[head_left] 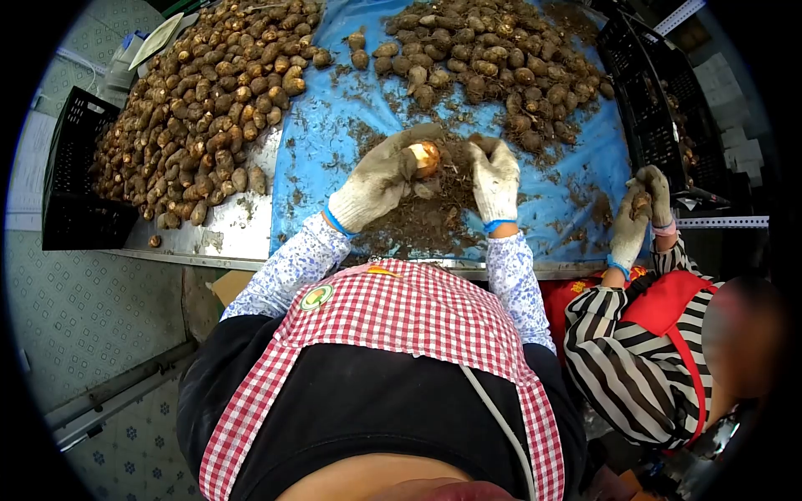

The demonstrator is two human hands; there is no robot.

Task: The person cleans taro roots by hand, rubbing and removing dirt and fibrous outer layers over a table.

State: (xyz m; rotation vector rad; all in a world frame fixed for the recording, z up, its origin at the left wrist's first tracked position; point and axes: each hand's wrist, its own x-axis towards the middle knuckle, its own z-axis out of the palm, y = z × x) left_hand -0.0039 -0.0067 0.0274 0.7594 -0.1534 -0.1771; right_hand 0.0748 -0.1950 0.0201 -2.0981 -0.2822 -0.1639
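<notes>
Brown root [427, 157] is held in the left hand [376, 184], poking out toward the right hand [497, 174]; can't tell that one's grip, tbh.

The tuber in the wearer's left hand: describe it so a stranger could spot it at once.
Over the blue sheet, find the wearer's left hand above dark soil. The tuber held there shows a bright orange-cream face, unlike the mostly brown tubers heaped beyond.
</notes>
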